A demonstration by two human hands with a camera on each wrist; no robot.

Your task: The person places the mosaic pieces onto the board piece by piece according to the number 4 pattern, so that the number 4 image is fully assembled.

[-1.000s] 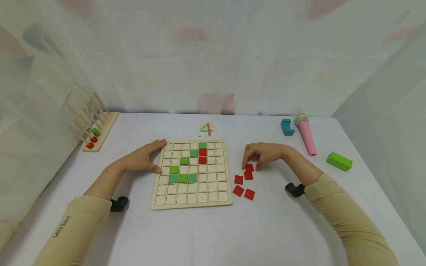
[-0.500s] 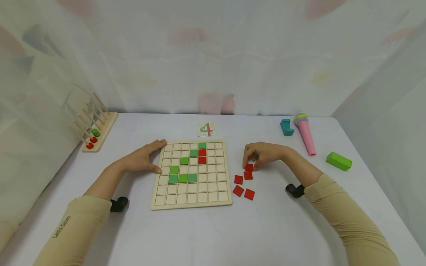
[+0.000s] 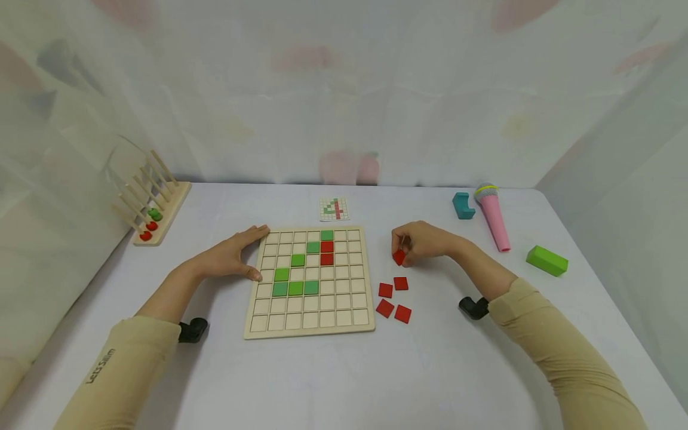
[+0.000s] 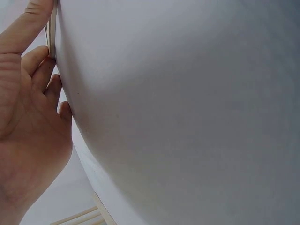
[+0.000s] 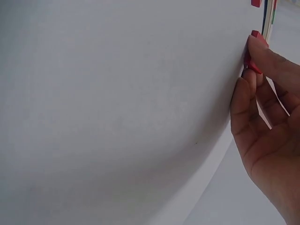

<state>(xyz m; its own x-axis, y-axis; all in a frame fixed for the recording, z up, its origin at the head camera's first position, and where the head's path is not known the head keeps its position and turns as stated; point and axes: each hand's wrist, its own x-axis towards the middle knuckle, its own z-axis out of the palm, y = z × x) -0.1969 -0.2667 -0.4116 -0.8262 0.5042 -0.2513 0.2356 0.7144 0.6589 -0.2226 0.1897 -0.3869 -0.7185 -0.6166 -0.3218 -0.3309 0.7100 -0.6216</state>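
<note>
The right hand [image 3: 424,240] is pinching a red tile [image 3: 399,257] (four more tiles [image 3: 401,283] are lying near it, toward the person), while the left hand [image 3: 228,255], thumb and fingers spread wide, is touching the board [image 3: 312,274] on its right.

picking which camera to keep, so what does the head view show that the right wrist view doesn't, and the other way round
Only the head view: the left hand at the board, the small patterned card, the peg stand, the teal piece, the pink microphone and the green block.

Only the right wrist view: the palm side of the right hand, close up.

Both: the right hand pinching a red tile, at least one more red tile beyond it, and at least an edge of the board.
</note>
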